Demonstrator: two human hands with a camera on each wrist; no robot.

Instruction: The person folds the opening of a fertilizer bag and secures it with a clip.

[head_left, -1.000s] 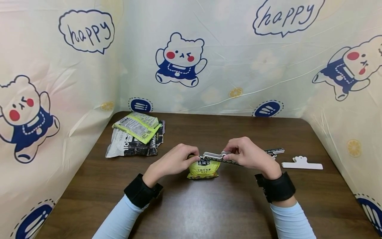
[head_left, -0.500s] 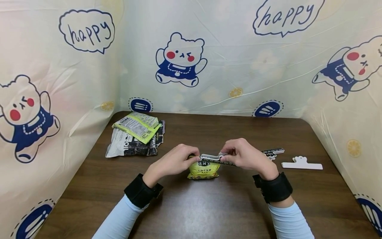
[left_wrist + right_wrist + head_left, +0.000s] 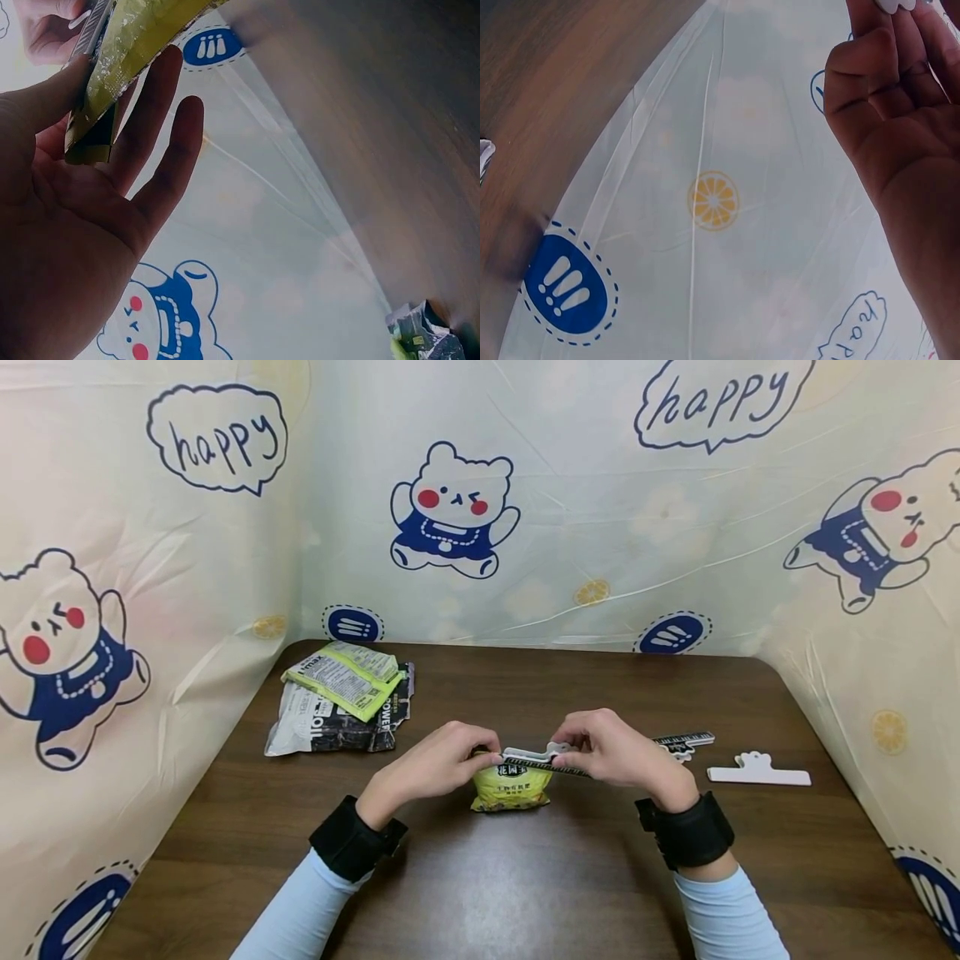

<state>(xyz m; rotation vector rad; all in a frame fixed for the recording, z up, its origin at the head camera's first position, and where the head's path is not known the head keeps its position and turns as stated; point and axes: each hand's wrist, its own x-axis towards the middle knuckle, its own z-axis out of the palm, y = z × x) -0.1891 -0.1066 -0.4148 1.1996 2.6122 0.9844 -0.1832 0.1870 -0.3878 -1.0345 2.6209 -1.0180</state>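
A small yellow bag (image 3: 512, 791) with dark printing stands at mid-table. My left hand (image 3: 441, 766) pinches its top left corner; in the left wrist view the thumb presses the folded top of the yellow bag (image 3: 139, 41) while two other fingers stay extended. Along the bag's top edge lies a long sealing clip (image 3: 528, 754), its bar dark and patterned, its lever pale. My right hand (image 3: 615, 750) pinches that clip near its lever, thumb against fingers. Only the white lever tip of the clip (image 3: 895, 4) shows at the top of the right wrist view.
Back left, a green packet (image 3: 348, 677) lies over a black-and-white bag (image 3: 311, 735). To the right are a white clip (image 3: 759, 773) and a dark patterned clip (image 3: 693, 739), partly behind the right hand. A printed curtain (image 3: 585, 543) encloses the table.
My right hand has shifted slightly left with the clip, so the clip covers more of the bag's top edge, up to the left fingertips. The left hand has barely moved.
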